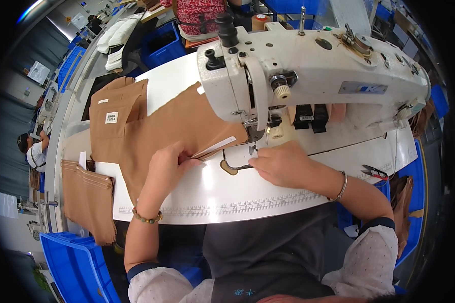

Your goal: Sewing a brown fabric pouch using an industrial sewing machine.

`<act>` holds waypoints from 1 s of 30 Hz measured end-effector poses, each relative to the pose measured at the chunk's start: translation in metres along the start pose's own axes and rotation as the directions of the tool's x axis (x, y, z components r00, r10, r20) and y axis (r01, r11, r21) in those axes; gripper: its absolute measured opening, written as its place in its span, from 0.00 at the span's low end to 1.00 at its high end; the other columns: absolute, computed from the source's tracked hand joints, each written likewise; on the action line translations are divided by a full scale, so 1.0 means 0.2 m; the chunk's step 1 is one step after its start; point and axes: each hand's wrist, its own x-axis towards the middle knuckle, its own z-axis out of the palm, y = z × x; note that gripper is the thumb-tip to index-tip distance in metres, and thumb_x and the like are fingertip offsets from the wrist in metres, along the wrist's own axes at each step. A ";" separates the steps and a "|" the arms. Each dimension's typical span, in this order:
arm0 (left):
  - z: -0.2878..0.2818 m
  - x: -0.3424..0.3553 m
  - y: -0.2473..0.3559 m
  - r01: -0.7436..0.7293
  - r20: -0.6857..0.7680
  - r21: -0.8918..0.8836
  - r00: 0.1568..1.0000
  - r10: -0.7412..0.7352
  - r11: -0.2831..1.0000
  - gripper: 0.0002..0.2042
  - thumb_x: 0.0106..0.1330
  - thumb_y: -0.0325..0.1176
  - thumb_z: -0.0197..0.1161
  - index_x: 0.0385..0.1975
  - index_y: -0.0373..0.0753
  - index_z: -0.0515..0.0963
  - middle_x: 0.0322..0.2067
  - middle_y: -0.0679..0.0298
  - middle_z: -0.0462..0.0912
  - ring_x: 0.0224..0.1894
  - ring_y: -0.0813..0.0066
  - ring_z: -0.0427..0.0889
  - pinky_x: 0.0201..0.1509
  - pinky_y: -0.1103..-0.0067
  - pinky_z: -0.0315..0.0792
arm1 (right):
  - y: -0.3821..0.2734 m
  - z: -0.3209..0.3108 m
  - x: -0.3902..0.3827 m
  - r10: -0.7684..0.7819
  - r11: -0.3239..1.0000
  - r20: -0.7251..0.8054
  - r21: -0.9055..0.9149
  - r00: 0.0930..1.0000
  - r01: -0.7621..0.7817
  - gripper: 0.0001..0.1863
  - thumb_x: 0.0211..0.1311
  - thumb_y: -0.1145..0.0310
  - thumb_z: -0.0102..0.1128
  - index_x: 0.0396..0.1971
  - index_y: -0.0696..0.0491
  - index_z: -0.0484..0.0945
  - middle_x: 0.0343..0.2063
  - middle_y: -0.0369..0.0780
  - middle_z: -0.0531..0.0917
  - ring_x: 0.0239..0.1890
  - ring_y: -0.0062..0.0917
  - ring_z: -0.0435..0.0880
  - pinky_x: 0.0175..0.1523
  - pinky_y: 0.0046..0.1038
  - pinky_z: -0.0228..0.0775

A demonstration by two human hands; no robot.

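Note:
A large brown fabric piece [172, 121] lies across the white sewing table, its right end under the head of a white sewing machine [308, 65]. My left hand [169, 166] pinches the near edge of this fabric, beside a narrow white strip [217, 146] along that edge. Just right of the presser foot area [255, 132], my right hand [283, 164] is closed, thumb and fingertips together close to the metal plate. Whatever lies between those fingertips is too small to make out. At the fabric's left part is a pocket-like panel with a small white label [110, 117].
Stacked brown pieces [88, 199] hang over the table's left edge, above a blue bin [76, 262]. Thread snips [374, 172] lie at the right. Black packets [311, 118] sit behind the machine's needle end. A printed ruler [227, 208] runs along the front edge. Another person [199, 17] sits beyond.

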 end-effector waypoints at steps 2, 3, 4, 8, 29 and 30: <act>-0.10 -0.09 0.09 0.070 -0.020 -0.079 0.997 -0.072 0.994 0.12 0.55 0.29 0.78 0.34 0.34 0.80 0.18 0.66 0.74 0.22 0.80 0.71 0.27 0.80 0.67 | -0.10 -0.04 -0.02 0.083 0.989 0.006 0.123 0.997 -0.083 0.18 0.59 0.60 0.69 0.47 0.52 0.85 0.34 0.35 0.83 0.32 0.30 0.85 0.34 0.35 0.75; -0.14 -0.13 0.13 0.144 -0.021 -0.162 0.989 -0.149 0.976 0.12 0.56 0.28 0.78 0.32 0.34 0.79 0.17 0.69 0.72 0.22 0.84 0.69 0.26 0.82 0.65 | -0.15 -0.05 -0.02 0.166 0.953 0.033 0.252 0.986 -0.169 0.24 0.59 0.55 0.71 0.50 0.54 0.83 0.36 0.37 0.82 0.34 0.31 0.85 0.37 0.36 0.76; -0.16 -0.18 0.15 0.145 -0.040 -0.286 0.986 -0.163 0.947 0.12 0.56 0.26 0.77 0.31 0.35 0.77 0.19 0.73 0.70 0.23 0.88 0.65 0.26 0.86 0.61 | -0.21 -0.05 0.00 0.162 0.954 0.030 0.252 0.986 -0.165 0.24 0.59 0.55 0.71 0.50 0.54 0.83 0.36 0.37 0.82 0.34 0.31 0.85 0.37 0.36 0.76; -0.33 -0.39 0.39 -0.064 -0.180 -0.247 0.984 0.019 0.967 0.11 0.54 0.28 0.79 0.29 0.35 0.82 0.20 0.70 0.73 0.20 0.81 0.67 0.25 0.82 0.63 | -0.40 -0.01 0.09 0.361 0.698 -0.138 0.695 0.922 -0.170 0.50 0.48 0.47 0.81 0.65 0.60 0.66 0.52 0.51 0.80 0.48 0.41 0.85 0.49 0.35 0.79; 0.17 -0.33 0.19 0.194 0.109 -0.233 0.979 -0.172 0.953 0.15 0.61 0.40 0.75 0.35 0.32 0.82 0.26 0.62 0.83 0.27 0.72 0.80 0.32 0.75 0.73 | -0.51 -0.06 -0.42 -0.108 0.986 -0.192 0.104 0.975 0.129 0.15 0.58 0.62 0.68 0.41 0.56 0.83 0.49 0.42 0.85 0.27 0.24 0.80 0.27 0.23 0.73; 0.16 -0.34 0.17 0.194 0.111 -0.229 0.979 -0.172 0.954 0.15 0.61 0.40 0.75 0.35 0.32 0.82 0.26 0.62 0.83 0.27 0.72 0.80 0.32 0.75 0.73 | -0.50 -0.11 -0.41 -0.027 0.924 -0.149 0.373 0.989 0.081 0.17 0.60 0.58 0.69 0.42 0.56 0.83 0.48 0.43 0.85 0.29 0.28 0.82 0.30 0.25 0.75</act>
